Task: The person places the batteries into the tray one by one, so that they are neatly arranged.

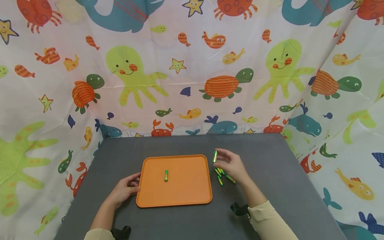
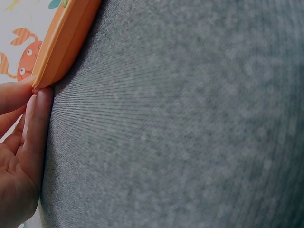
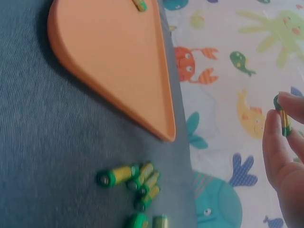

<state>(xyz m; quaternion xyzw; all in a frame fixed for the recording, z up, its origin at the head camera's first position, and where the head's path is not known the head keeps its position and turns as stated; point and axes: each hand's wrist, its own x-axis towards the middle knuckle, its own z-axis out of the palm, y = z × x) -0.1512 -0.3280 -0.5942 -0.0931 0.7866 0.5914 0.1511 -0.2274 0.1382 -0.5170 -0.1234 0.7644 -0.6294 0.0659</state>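
An orange tray (image 1: pixel 186 186) lies on the grey table, with one green and yellow battery (image 1: pixel 166 175) upright in the head view on its left half. My left hand (image 1: pixel 124 189) is at the tray's left edge; in the left wrist view its thumb and fingers (image 2: pixel 40 109) pinch the tray's rim. Above the table, to the right of the tray, my right hand (image 1: pixel 232 165) holds another battery (image 1: pixel 215 156) between thumb and fingers. The same held battery (image 3: pixel 284 116) shows in the right wrist view. Below that hand lie several loose batteries (image 1: pixel 220 180) in a small cluster.
The grey table (image 1: pixel 186 223) reaches back to a white curtain (image 1: pixel 192 66) printed with sea animals, which also hangs at both sides. Dark wrist straps with cameras (image 1: pixel 239 209) sit on both forearms.
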